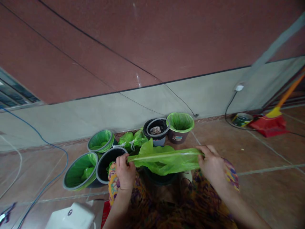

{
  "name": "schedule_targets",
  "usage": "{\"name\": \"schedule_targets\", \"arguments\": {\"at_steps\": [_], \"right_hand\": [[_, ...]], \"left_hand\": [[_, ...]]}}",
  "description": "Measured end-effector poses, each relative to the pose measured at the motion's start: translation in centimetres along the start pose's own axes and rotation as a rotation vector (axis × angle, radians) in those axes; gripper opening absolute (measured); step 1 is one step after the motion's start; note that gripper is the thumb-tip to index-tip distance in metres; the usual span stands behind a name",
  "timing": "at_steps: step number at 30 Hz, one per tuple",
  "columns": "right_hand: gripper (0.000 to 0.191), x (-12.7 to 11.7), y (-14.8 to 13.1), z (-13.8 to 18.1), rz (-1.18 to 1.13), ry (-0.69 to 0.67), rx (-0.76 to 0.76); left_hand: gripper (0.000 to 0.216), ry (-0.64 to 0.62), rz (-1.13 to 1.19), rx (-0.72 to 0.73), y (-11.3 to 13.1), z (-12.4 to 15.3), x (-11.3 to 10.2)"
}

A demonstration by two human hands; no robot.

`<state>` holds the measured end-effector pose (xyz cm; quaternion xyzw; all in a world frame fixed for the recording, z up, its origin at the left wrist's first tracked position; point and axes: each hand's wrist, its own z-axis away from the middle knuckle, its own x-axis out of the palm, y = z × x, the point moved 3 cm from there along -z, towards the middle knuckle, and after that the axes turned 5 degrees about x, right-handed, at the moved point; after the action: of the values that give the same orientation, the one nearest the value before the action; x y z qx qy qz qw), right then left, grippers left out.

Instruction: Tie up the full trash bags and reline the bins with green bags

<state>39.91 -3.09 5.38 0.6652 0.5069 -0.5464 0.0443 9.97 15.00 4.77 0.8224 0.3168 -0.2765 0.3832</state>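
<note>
A green plastic bin bag is stretched between my two hands, its top edge pulled nearly straight. My left hand is closed on the left end of that edge. On the right end, my right hand grips the bag with its fingers closed. Beneath the bag a dark bin stands between my knees, its rim mostly hidden by the plastic. The lower part of the bag hangs loosely over this bin; how far it reaches inside I cannot tell.
Left stand green-lined bins and a black bin. By the wall are tied green bags, a grey-rimmed bin and a lined brown bin. A red dustpan, a tin and a blue cable lie around.
</note>
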Motion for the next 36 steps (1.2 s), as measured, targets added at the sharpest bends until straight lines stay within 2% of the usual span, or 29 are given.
{"name": "schedule_targets", "arguments": {"at_steps": [3,6,8,11,13,16,18,22,24,26,29,36], "right_hand": [[0.039,0.1,1.8,0.0,-0.026,0.071,0.114],[0.041,0.8,3.7,0.5,0.023,0.035,0.244],[0.042,1.6,4.3,1.1,0.122,-0.104,0.278],[0.038,2.5,3.6,2.3,0.286,-0.398,0.236],[0.041,2.5,2.3,3.0,0.361,-0.513,0.198],[0.059,1.9,-1.0,3.5,0.399,-0.498,0.109],[0.066,1.9,-4.0,3.9,0.326,-0.480,-0.006],[0.061,3.6,-10.7,5.8,-0.046,-0.606,-0.269],[0.055,4.8,-12.9,6.6,-0.108,-0.627,-0.313],[0.046,6.0,-14.1,7.0,-0.079,-0.628,-0.319],[0.033,7.0,-13.9,6.6,0.008,-0.651,-0.283],[0.044,6.0,-9.4,3.1,0.222,-0.638,-0.071]], "left_hand": [[0.026,0.001,-0.049,0.000,-1.6,0.0,-0.9],[0.026,0.004,-0.128,-0.069,-3.0,-0.1,-1.6],[0.030,-0.018,-0.166,-0.126,-3.3,0.0,-1.8],[0.034,-0.137,-0.183,-0.182,-2.5,0.2,-1.7],[0.032,-0.211,-0.170,-0.199,-1.6,0.5,-1.4],[0.033,-0.266,-0.105,-0.179,0.0,1.2,-0.6],[0.034,-0.299,-0.060,-0.160,0.9,1.8,0.0],[0.035,-0.339,0.045,-0.103,2.7,3.0,1.1],[0.036,-0.344,0.090,-0.067,3.4,3.6,1.3],[0.037,-0.354,0.110,-0.046,3.8,4.0,1.3],[0.034,-0.389,0.087,-0.054,3.4,4.2,1.2],[0.024,-0.442,-0.128,-0.066,0.2,3.5,1.6]]}}
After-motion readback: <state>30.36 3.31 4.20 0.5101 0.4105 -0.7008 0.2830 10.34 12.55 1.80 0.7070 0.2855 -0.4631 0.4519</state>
